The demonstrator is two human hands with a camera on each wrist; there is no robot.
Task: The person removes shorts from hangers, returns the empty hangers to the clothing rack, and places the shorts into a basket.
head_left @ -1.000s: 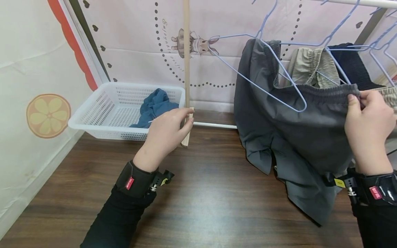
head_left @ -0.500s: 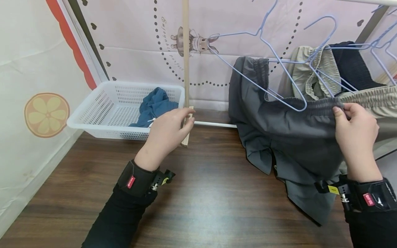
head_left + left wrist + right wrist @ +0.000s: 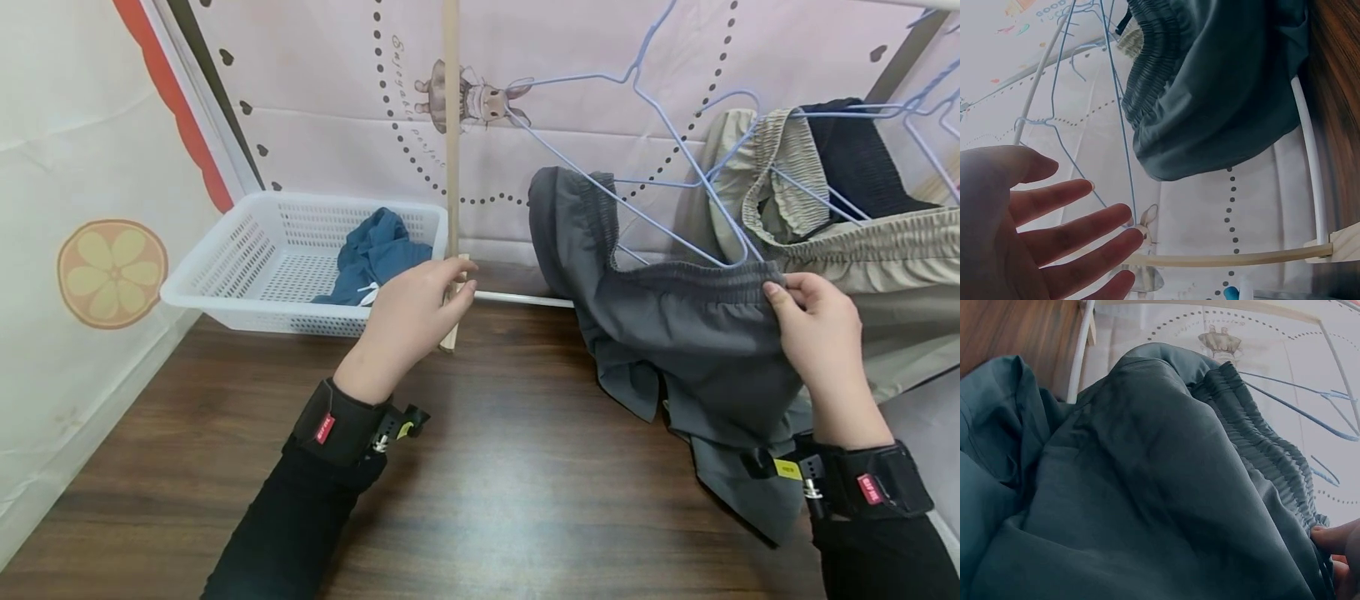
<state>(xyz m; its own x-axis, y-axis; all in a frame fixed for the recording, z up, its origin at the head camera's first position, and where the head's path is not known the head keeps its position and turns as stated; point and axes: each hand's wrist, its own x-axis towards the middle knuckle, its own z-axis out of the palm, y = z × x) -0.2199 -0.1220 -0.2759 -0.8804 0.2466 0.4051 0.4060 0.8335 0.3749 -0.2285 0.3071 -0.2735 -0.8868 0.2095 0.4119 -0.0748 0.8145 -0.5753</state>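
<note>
Dark grey shorts (image 3: 690,342) with a gathered elastic waistband (image 3: 1254,437) hang low at the centre right, their legs reaching the tabletop. My right hand (image 3: 825,342) pinches the right end of that waistband between thumb and fingers. Inside the waist is a blue wire hanger (image 3: 660,183), its hook apart from the rail. My left hand (image 3: 416,312) hovers by the wooden post, near the basket's right end; in the left wrist view its fingers (image 3: 1079,231) are spread and hold nothing. Another blue hanger (image 3: 577,77), bare, hangs in front of the shorts.
A white perforated basket (image 3: 225,312) with a blue garment (image 3: 382,254) stands at the left. The wooden post (image 3: 452,150) and a low white bar (image 3: 525,299) belong to the rack. Beige shorts (image 3: 885,258) and a dark garment (image 3: 855,154) hang at the right.
My right hand has moved left and down with the shorts and their hanger; the hanger's hook has come away from the rail. My left hand has stayed almost in place.
</note>
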